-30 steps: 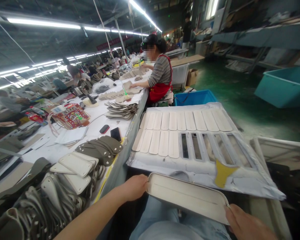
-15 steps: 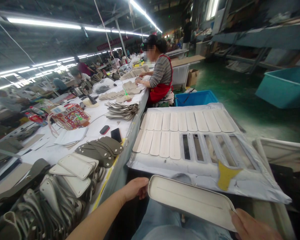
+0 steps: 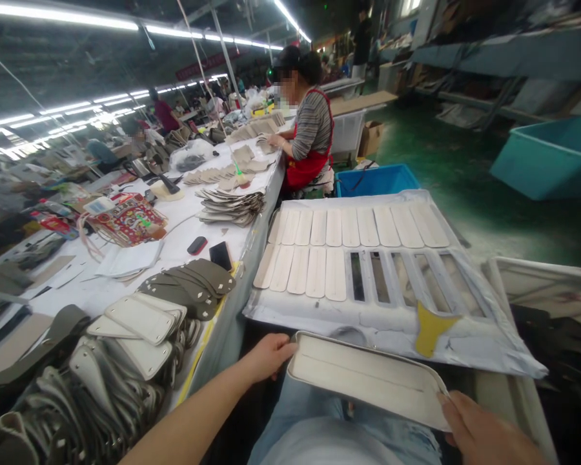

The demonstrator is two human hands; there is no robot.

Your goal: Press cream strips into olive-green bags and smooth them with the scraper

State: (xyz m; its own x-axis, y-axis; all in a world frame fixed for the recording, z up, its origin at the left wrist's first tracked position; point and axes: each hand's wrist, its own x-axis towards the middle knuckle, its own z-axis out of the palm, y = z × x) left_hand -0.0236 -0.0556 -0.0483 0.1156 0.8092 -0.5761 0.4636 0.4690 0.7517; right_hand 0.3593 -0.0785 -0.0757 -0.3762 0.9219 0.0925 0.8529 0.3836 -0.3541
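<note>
A long cream panel [image 3: 363, 378] with rounded corners, a raised dark-edged rim and a lengthwise line down its middle is held tilted above my lap. At its right end my right hand [image 3: 479, 420] pinches the rim between thumb and fingers. My left hand [image 3: 271, 356] has its thumb on the upper left corner, fingers curled underneath and partly hidden. Just beyond lies a white-covered frame [image 3: 290, 310] with slots, bearing two rows of flat cream pieces [image 3: 336, 274]. Several slots at the right of the nearer row have no piece over them.
A yellow patch [image 3: 430, 329] marks the frame's front edge. On the long table at left are grey-white straps [image 3: 97, 381] in a heap, dark grey pieces [image 3: 188, 284] and a phone [image 3: 220, 256]. A co-worker [image 3: 310, 129] sits farther along, near a blue bin [image 3: 375, 181].
My left thumb has come over the panel's left corner. Both hands and the panel sit slightly higher in view, and the camera has shifted a little.
</note>
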